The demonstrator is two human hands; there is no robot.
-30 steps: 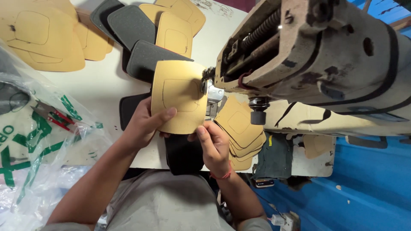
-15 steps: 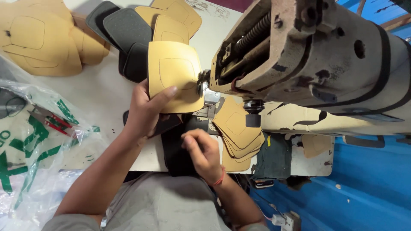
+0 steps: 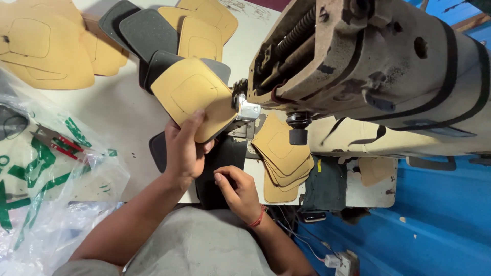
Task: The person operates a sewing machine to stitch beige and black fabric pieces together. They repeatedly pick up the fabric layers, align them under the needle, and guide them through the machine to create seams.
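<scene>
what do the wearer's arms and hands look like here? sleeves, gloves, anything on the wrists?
Both hands are bare, no gloves. The left hand and its forearm show no sleeve, ring or watch. The right hand has a thin red thread band around the wrist. No sleeves reach either forearm; a grey garment covers the torso.

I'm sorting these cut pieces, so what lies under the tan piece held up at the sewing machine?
Under the tan piece, gripped by the left hand, a dark piece shows, touched by the right hand. Whatever lies directly beneath is covered.
</scene>
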